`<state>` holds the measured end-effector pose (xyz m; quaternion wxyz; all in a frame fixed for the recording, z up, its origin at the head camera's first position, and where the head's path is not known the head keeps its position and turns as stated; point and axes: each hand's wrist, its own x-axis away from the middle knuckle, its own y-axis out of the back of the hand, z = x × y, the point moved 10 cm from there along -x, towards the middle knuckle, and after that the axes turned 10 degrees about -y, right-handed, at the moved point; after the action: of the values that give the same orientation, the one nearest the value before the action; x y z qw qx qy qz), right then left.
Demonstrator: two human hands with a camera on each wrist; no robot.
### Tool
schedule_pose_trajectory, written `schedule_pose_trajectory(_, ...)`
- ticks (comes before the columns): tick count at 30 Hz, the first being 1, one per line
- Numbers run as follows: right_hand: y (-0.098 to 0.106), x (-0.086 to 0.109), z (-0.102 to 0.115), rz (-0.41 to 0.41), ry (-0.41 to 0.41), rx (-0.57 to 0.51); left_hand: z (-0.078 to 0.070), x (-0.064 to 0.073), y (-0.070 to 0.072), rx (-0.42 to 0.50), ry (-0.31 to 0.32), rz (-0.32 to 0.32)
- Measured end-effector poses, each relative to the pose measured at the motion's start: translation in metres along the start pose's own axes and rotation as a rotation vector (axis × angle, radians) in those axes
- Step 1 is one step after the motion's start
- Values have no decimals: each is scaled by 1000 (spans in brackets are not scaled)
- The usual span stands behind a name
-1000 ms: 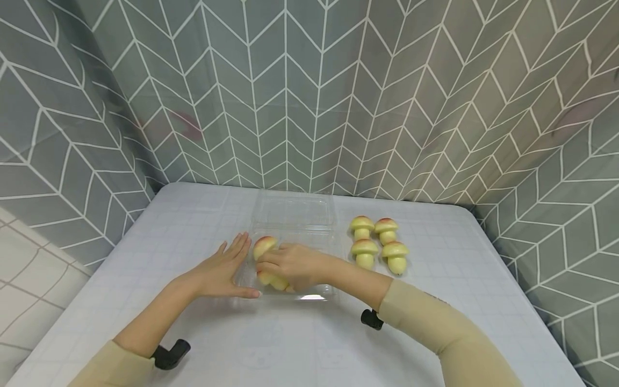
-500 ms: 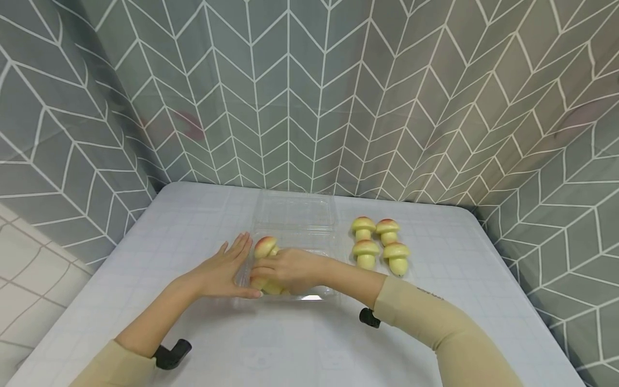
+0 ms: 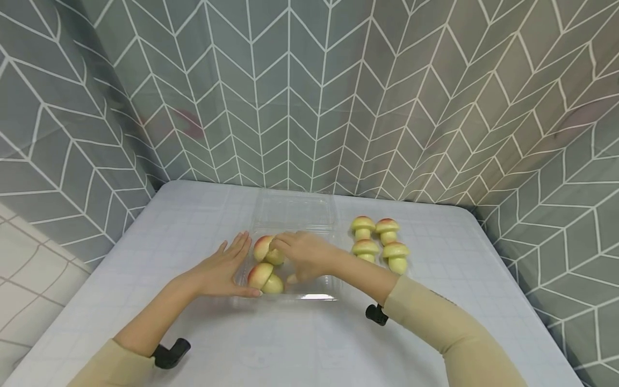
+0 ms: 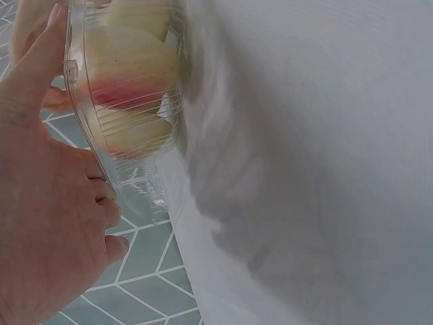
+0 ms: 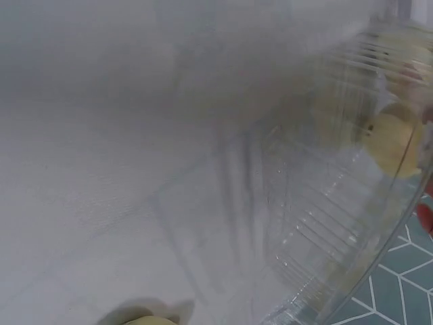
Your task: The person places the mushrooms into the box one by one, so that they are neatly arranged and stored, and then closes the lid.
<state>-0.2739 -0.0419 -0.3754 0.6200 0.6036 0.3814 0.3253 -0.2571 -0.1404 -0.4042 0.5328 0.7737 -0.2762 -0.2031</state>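
Two yellow mushroom-shaped pieces with red-tinged caps lie on their sides in a clear plastic clamshell box [image 3: 314, 296], at its left end. My left hand [image 3: 220, 274] is spread along the box's left wall, fingers straight and thumb at the near corner; the left wrist view shows this hand [image 4: 61, 203] at the rim. My right hand [image 3: 304, 255] reaches over the box, its fingertips on the far mushroom-shaped piece [image 3: 275, 257] and its thumb apart from them. The near mushroom-shaped piece [image 3: 265, 278] lies free of the right hand. The far piece is partly hidden by the fingers.
Several more mushroom-shaped pieces [image 3: 396, 258] stand in two rows to the right of the box, partly behind the right forearm. The box's lid [image 3: 295, 209] lies folded back. A patterned curtain [image 3: 309, 107] rises behind the white table [image 3: 290, 344].
My right hand has let go of the near mushroom-shaped piece and moved away from me to the far one. The near piece is now uncovered. My left hand has stayed at the box's side.
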Motion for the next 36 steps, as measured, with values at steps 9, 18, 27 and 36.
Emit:
schedule_pose_trajectory(9,-18,4,-22,102,-154,35,0,-1,-2,2,-2,-2)
schedule_pose_trajectory(18,-17,5,-17,100,-123,29,0,-1,0,-8,0,2)
schedule_pose_trajectory(27,-6,13,-26,74,-181,4,1,1,-1,2,9,5)
schedule_pose_trajectory(36,18,43,-52,-37,-288,-107,0,-1,0,-9,-2,-1)
